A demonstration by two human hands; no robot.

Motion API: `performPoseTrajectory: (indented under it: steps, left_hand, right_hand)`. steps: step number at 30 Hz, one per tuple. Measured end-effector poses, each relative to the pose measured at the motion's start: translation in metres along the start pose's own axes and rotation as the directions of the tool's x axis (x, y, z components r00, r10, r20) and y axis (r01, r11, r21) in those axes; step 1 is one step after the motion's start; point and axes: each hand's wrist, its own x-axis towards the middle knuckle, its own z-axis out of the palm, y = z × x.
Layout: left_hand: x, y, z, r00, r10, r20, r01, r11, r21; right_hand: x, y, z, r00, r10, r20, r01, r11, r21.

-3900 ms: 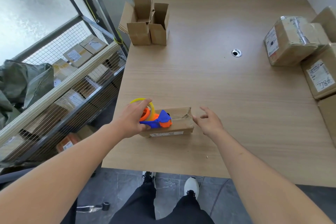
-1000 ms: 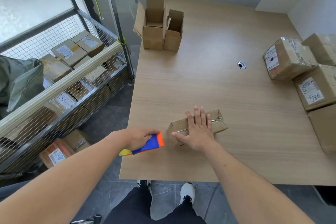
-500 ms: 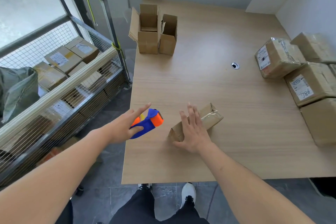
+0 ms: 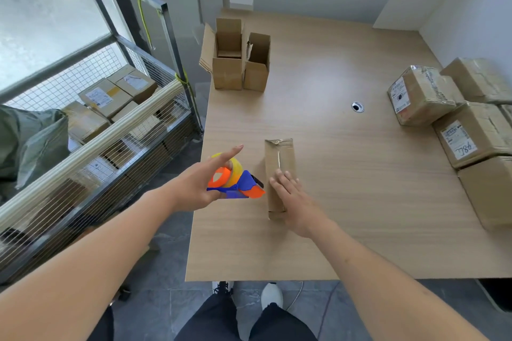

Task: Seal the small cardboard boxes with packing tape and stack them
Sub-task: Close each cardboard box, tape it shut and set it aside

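Comparing with half a second back, we see the box [image 4: 279, 171] has turned: it lay diagonal then, and now its long side runs straight away from us, a taped seam showing along its top. It sits on the table [image 4: 360, 196] near the front-left part. Our right hand [image 4: 297, 201] still lies flat over the box's near end, fingers straight and together, pressing on the top. Our left hand [image 4: 202, 185] has lifted the dispenser [image 4: 235, 181] higher and closer to the box; the yellow tape roll now shows behind the orange hub. Thumb and lower fingers grip the blue handle while the index finger points out straight.

Hard to make out: the near end of the box under our palm, and whether the dispenser's orange tip touches the box or hangs just beside it. The bottom-right parcel is cut by the frame edge.

Surface is pale wood-grain, with a round cable hole [image 4: 357, 106] in its far half. Two open boxes [image 4: 238, 63] stand at the far-left edge. Taped parcels [image 4: 443, 108] with labels crowd the right side. A wire cage [image 4: 91, 130] holding more parcels stands left of the table, beneath a frosted window. Floor is grey tile; walls are white.
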Motion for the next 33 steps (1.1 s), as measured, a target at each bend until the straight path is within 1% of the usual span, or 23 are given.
performPoseTrajectory:
  steps: [1,2,3,4,6,7,8,9,10,13,19,23,27,29,31,33]
  left_hand:
    - [-0.003,0.003,0.0,1.0,-0.003,-0.006,0.003,1.0,0.004]
    - [-0.006,0.006,0.001,1.0,-0.006,-0.013,0.006,1.0,0.006]
    - [-0.009,0.01,0.003,1.0,-0.013,-0.017,0.013,1.0,0.004]
    - [-0.012,0.014,0.004,1.0,-0.019,-0.02,0.019,1.0,0.001]
    - [-0.019,0.024,0.008,0.999,-0.03,-0.021,0.03,1.0,0.001]
    - [-0.022,0.029,0.009,0.999,-0.036,-0.024,0.036,0.999,0.007]
    - [-0.024,0.035,0.011,0.999,-0.043,-0.027,0.043,0.999,0.017]
    - [-0.026,0.04,0.012,0.998,-0.049,-0.029,0.05,0.998,0.025]
    - [-0.028,0.046,0.013,0.998,-0.056,-0.03,0.057,0.998,0.032]
    - [-0.033,0.065,0.018,0.997,-0.067,-0.031,0.069,0.996,0.05]
    - [-0.036,0.097,0.034,0.994,-0.099,-0.046,0.102,0.992,0.068]
    - [-0.037,0.111,0.041,0.993,-0.1,-0.054,0.104,0.992,0.077]
    - [-0.033,0.12,0.046,0.992,-0.099,-0.074,0.105,0.991,0.079]
    - [-0.029,0.121,0.046,0.994,-0.096,-0.055,0.1,0.991,0.086]
    - [-0.023,0.121,0.047,0.997,-0.074,-0.013,0.075,0.989,0.125]
    - [-0.019,0.118,0.046,0.996,-0.073,0.058,0.063,0.987,0.15]
  right_hand:
    - [0.002,0.001,-0.006,0.999,-0.036,0.013,0.035,0.998,0.057]
    - [0.002,0.002,-0.013,0.999,-0.046,0.016,0.043,0.985,0.168]
    - [0.001,0.0,-0.022,0.999,-0.035,-0.002,0.034,0.949,0.314]
    - [-0.001,-0.003,-0.031,0.999,-0.006,-0.042,0.025,0.879,0.476]
    - [-0.006,-0.011,-0.051,0.993,0.032,-0.111,0.062,0.661,0.748]
    - [-0.009,-0.016,-0.06,0.993,0.023,-0.116,0.084,0.554,0.828]
    - [-0.012,-0.02,-0.068,0.995,0.002,-0.103,0.089,0.488,0.868]
    - [-0.015,-0.024,-0.075,0.996,-0.025,-0.086,0.088,0.467,0.88]
    - [-0.016,-0.026,-0.079,0.996,-0.047,-0.074,0.088,0.473,0.876]
    - [-0.019,-0.026,-0.085,0.994,-0.078,-0.077,0.107,0.553,0.826]
    - [-0.037,-0.011,-0.091,0.989,-0.128,-0.069,0.125,0.511,0.85]
    - [-0.048,0.001,-0.094,0.98,-0.189,-0.069,0.159,0.516,0.842]
    - [-0.053,0.005,-0.1,0.979,-0.153,-0.136,0.197,0.532,0.824]
    - [-0.052,0.005,-0.101,0.978,-0.114,-0.173,0.207,0.512,0.833]
    - [-0.049,0.003,-0.101,0.979,-0.026,-0.201,0.187,0.496,0.848]
    - [-0.045,0.004,-0.099,0.974,0.081,-0.213,0.144,0.507,0.85]
